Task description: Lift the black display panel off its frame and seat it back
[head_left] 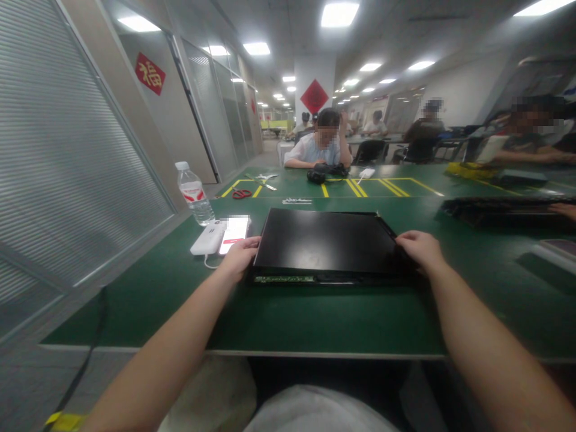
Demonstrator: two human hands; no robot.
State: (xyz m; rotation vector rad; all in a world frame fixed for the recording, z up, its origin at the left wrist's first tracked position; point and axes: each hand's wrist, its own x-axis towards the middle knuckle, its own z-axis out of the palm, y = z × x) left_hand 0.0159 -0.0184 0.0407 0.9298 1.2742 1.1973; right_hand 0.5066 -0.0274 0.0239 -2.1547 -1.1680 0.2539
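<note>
A black flat display panel (pixel 326 243) lies slightly askew over a dark frame on the green table. Along the near side of that frame shows a strip of green circuit board (pixel 283 279). At the panel's left edge, my left hand (pixel 243 257) is closed, thumb and fingers gripping the rim. My right hand (pixel 419 247) pinches the panel's right edge, its fingertips partly hidden by the dark side. The underside of the panel cannot be seen.
To the left stand a water bottle (pixel 194 193), a white power bank (pixel 207 237) and a lit phone (pixel 234 233). Red-handled scissors (pixel 242 194) lie farther back. A person (pixel 324 141) sits opposite. Another dark frame (pixel 499 211) is at the right, near a co-worker's hand (pixel 563 209).
</note>
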